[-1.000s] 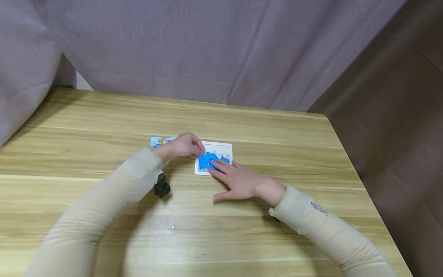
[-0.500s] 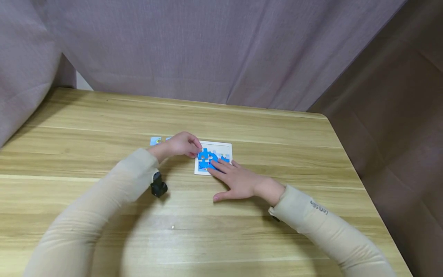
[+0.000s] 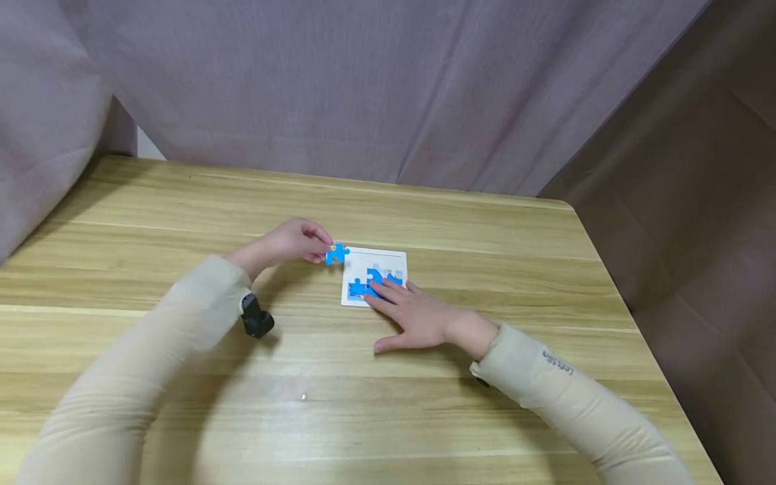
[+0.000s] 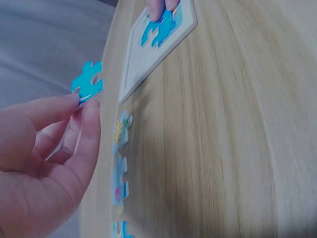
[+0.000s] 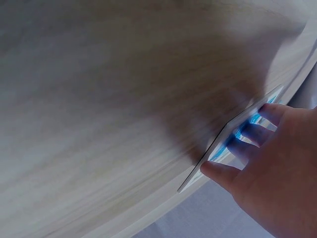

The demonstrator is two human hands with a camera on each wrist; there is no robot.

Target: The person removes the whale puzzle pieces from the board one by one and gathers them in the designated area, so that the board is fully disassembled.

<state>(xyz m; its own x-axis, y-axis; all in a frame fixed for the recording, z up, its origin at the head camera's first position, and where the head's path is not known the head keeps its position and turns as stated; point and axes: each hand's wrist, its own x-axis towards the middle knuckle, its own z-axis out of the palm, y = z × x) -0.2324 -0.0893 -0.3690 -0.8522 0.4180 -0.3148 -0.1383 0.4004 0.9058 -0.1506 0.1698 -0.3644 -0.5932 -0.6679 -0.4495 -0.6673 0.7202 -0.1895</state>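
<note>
A blue puzzle piece (image 3: 337, 254) with rounded tabs is pinched between the thumb and a finger of my left hand (image 3: 295, 240), raised beside the upper left corner of a white puzzle tray (image 3: 371, 257). In the left wrist view the same piece (image 4: 87, 82) points away from the hand. Several joined blue pieces (image 3: 358, 288) lie in the lower part of the tray, and its upper part shows bare white. My right hand (image 3: 421, 320) rests with spread, straight fingers on the tray's lower right, covering some pieces; its thumb sticks out over the table.
Loose puzzle pieces with light blue and flower prints lie in a row on the wooden table (image 3: 485, 256), such as one with a yellow flower (image 4: 120, 133); the left arm hides them in the head view. A grey curtain (image 3: 339, 94) hangs behind the table's far edge.
My left hand has lifted the blue piece off the left side of the tray and drawn it up and left, baring white tray there. The right hand stays in place.
</note>
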